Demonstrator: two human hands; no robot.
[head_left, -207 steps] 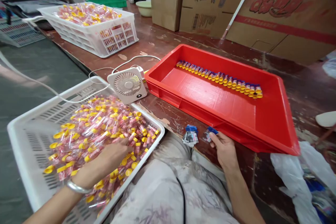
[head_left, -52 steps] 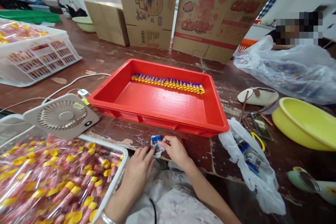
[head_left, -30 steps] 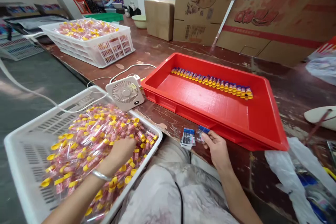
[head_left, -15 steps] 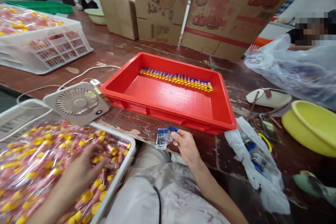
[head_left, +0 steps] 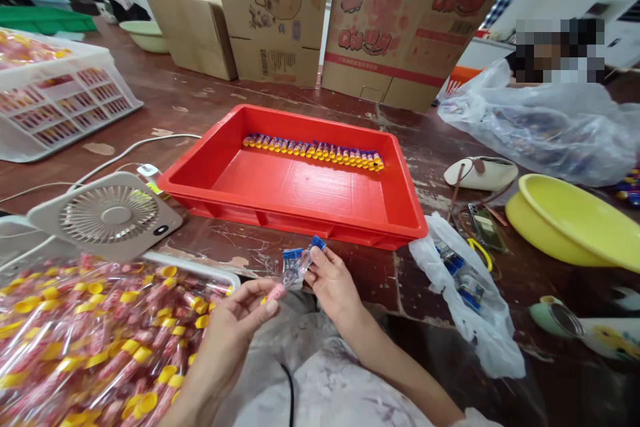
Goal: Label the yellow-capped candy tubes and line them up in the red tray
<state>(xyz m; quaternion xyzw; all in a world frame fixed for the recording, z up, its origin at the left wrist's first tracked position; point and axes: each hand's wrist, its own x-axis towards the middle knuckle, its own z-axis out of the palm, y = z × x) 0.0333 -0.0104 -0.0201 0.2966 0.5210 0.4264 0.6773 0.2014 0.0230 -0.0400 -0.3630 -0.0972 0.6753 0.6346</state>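
In front of my lap, my left hand (head_left: 237,317) pinches a small pink-filled tube with a yellow cap (head_left: 275,293). The tube's far end meets the mouth of a clear plastic sleeve with a blue printed end (head_left: 300,265); I cannot tell how far inside it sits. My right hand (head_left: 334,285) grips this sleeve near its blue end. Another blue-and-clear sleeve (head_left: 291,256) is just behind, at the table edge. At the left, a white crate (head_left: 220,273) is heaped with similar yellow-capped tubes (head_left: 107,340). Sleeved tubes (head_left: 313,150) stand in a row along the red tray's far side.
The red tray (head_left: 295,213) lies ahead, with a fan (head_left: 117,213) and its white cable to its left. On the right are a plastic bag of sleeves (head_left: 470,293), a yellow basin (head_left: 565,227) and a white case (head_left: 483,173). Cardboard boxes (head_left: 395,33) stand behind; a person is beyond.
My left hand has left the crate and come across to my right hand with a yellow-capped tube in its fingers. The camera view has turned slightly right.
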